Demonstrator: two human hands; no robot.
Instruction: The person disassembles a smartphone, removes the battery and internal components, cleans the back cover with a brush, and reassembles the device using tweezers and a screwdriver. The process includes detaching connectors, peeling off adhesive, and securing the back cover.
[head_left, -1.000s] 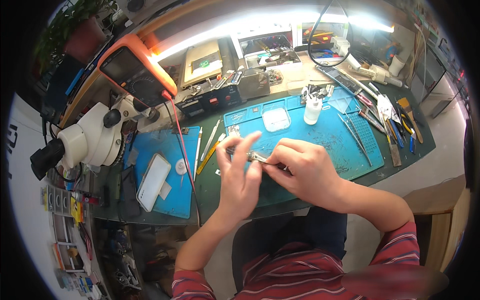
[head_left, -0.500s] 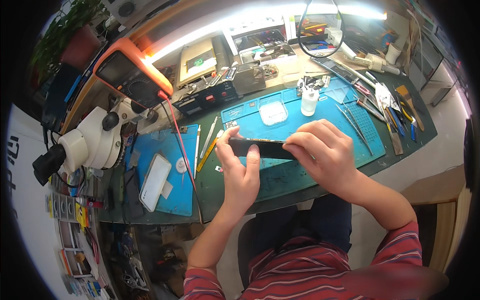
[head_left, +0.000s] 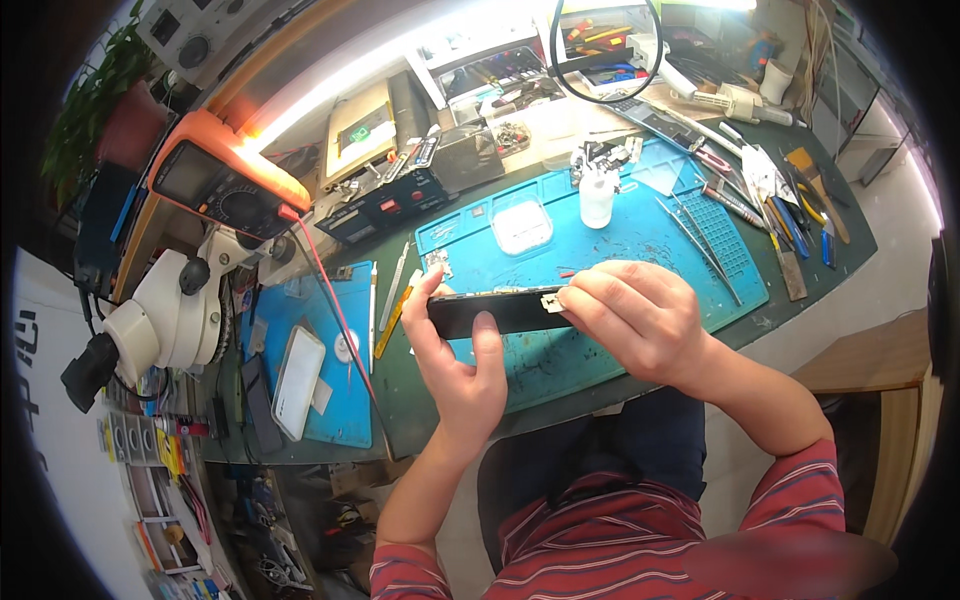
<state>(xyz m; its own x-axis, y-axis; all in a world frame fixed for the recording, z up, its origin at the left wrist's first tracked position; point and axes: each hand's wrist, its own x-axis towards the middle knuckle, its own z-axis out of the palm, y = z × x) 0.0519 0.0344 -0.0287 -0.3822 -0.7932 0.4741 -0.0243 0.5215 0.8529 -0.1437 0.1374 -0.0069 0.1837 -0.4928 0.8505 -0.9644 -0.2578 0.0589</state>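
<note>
— Where's the phone (head_left: 495,311)?
— Above the blue mat (head_left: 600,250), long axis left-right; left hand (head_left: 455,365) clamps its left end, thumb on top.
— The right hand (head_left: 640,320)?
— Fingers pinching a small pale piece (head_left: 551,300) at the right end.

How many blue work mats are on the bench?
2: the large blue silicone mat lies under both hands and the black phone; a smaller blue mat sits left, by the white microscope. Clutter may hide others.

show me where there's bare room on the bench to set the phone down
Bare blue mat lies under the phone, toward the bench's near edge, and between the clear dish and tweezers. The right end by the screwdrivers and the back are crowded.
</note>
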